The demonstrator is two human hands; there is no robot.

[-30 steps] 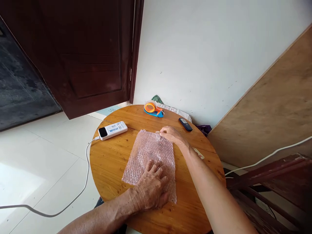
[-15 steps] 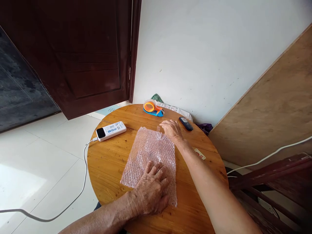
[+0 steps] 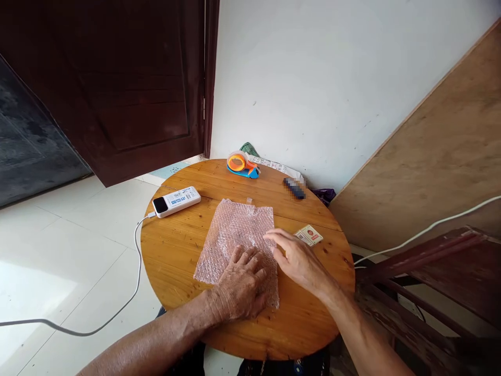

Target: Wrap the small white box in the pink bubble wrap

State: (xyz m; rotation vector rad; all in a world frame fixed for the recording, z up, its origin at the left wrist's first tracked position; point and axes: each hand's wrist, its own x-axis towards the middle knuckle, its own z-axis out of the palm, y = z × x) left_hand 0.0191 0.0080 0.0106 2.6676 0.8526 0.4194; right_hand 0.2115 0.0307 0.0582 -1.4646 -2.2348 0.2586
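A sheet or pouch of clear, pinkish bubble wrap (image 3: 230,230) lies flat on the round wooden table (image 3: 176,266). My left hand (image 3: 242,284) rests flat across its lower part, fingers spread. A short piece of clear tape (image 3: 249,202) sticks out past the far edge of the wrap. At the wrap's right edge is my right hand (image 3: 295,258), fingers loosely bent and apart, with nothing seen in it. Whether its fingertips touch the wrap I cannot tell. Just beyond that hand are small printed cards or packets (image 3: 311,235), partly covered by it.
An orange and blue tape dispenser (image 3: 243,166) stands at the table's far edge. To the left lies a white power bank (image 3: 177,201) with a cable (image 3: 138,261) running off the table. A dark, partly blurred object (image 3: 293,188) sits at the back right, near the white wall (image 3: 305,78).
My right hand has come back from the wrap's far edge toward its right side, uncovering the tape there. My left hand stays on the wrap. The view has shifted slightly.
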